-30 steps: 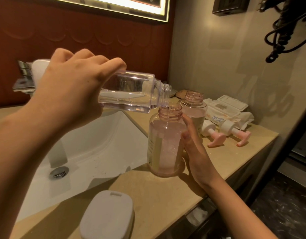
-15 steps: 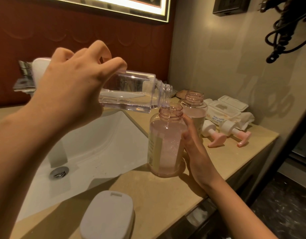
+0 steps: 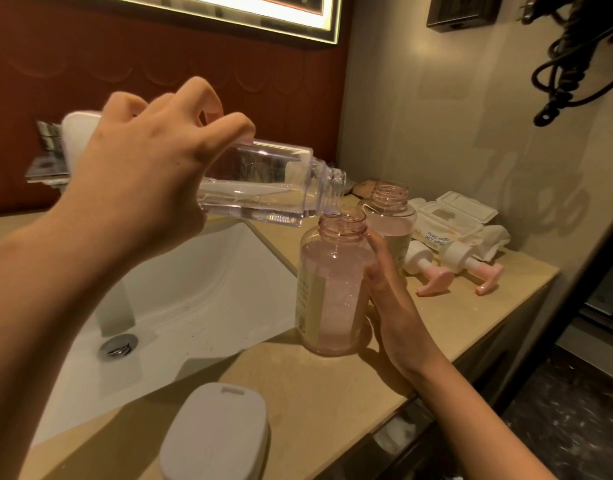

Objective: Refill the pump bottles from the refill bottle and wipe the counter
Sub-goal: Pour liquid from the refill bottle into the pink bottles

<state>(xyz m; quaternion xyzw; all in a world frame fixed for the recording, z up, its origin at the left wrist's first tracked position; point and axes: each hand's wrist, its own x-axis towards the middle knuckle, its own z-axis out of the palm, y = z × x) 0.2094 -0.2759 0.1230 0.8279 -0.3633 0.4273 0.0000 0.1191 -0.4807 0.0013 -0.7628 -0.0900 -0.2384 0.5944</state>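
The refill bottle (image 3: 263, 188), tipped mid-frame over the pump bottle (image 3: 332, 289) on the desk (image 3: 332, 393), seems light, stiff and slick; my left hand (image 3: 142, 181) grips its base, my right hand (image 3: 391, 299) clasps the pump bottle.

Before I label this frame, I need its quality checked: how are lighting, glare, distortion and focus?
Head view: dim, warm yellow light; the lit mirror edge glares at top; the wide angle enlarges the left hand gripping the refill bottle; the right hand holding the pump bottle shadows the counter; the nearest white lid looks soft.
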